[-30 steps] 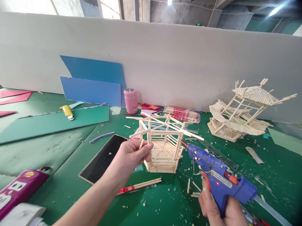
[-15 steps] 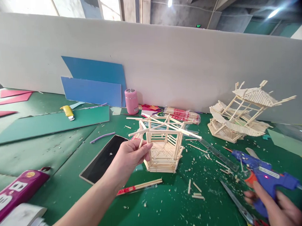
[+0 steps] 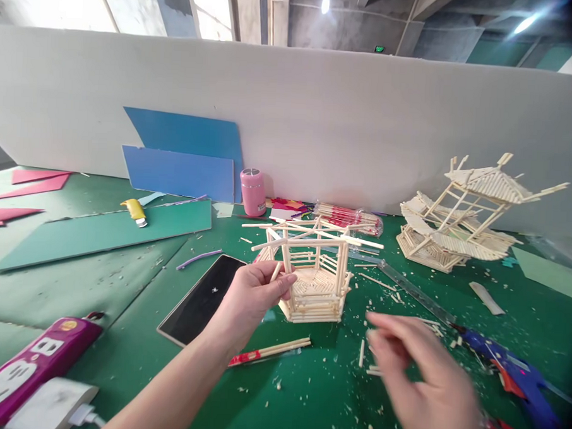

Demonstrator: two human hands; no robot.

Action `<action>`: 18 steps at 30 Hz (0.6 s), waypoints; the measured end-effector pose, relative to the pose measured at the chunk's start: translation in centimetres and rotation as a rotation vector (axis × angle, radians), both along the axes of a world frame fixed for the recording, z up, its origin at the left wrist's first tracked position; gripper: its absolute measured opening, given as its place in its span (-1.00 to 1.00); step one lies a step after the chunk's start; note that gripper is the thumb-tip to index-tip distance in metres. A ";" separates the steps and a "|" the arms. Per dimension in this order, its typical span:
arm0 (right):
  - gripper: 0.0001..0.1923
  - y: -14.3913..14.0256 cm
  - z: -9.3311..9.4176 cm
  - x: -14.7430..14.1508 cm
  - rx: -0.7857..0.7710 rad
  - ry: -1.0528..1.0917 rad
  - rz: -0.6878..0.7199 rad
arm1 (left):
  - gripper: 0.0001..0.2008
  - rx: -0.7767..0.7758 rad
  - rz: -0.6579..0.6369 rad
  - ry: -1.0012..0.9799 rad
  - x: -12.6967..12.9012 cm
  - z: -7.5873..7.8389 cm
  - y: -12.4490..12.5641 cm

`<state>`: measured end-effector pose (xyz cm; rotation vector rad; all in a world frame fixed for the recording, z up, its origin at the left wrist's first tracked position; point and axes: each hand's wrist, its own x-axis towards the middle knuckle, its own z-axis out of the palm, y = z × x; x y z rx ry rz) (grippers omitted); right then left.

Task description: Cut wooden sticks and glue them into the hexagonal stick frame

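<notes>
- Pinching between thumb and fingers, the left hand (image 3: 258,292) grasps the front-left post of the open, many-sided frame of pale wooden sticks (image 3: 314,282); a short stick end stands up out of that pinch. Gripping a post low down probably steadies the light frame without pressing on its thin top bars.
- Standing upright on the green-covered table (image 3: 326,384), the frame sits in front of the person, likely so both hands can get at it.
- Hanging to the right of the frame and apart from it, the right hand (image 3: 421,372) has loosely curled fingers and looks empty, though motion blur makes that less than sure.
- Lying beyond the right hand, the blue plastic glue gun with an orange trigger (image 3: 511,366) points its nozzle towards the clear plastic ruler (image 3: 418,293), presumably parked to stay in easy reach (its small red light is lit).
- Resting nearer the person than the frame, the thin wooden sticks in a red wrapper (image 3: 270,351) seem kept handy as stock.
- Standing at the back right, the tiered pale-stick pavilion model (image 3: 450,242) is well clear of the hands, perhaps to protect it from knocks.
</notes>
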<state>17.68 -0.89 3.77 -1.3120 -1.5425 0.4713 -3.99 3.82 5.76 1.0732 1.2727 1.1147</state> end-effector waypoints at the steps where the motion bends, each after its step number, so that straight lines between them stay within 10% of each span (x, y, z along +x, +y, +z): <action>1: -0.83 0.4 0.8 -2.7 0.027 -0.031 0.152 | -0.84 0.006 -0.017 -0.014 0.1 0.1 -0.1; 6: -0.83 2.8 2.7 -9.8 -0.024 -0.014 0.304 | -0.96 0.034 -0.108 -0.127 0.3 0.3 -0.5; 18: -0.86 3.6 1.9 -10.9 0.016 -0.036 0.177 | -0.90 0.049 -0.098 -0.193 0.5 -0.4 -0.7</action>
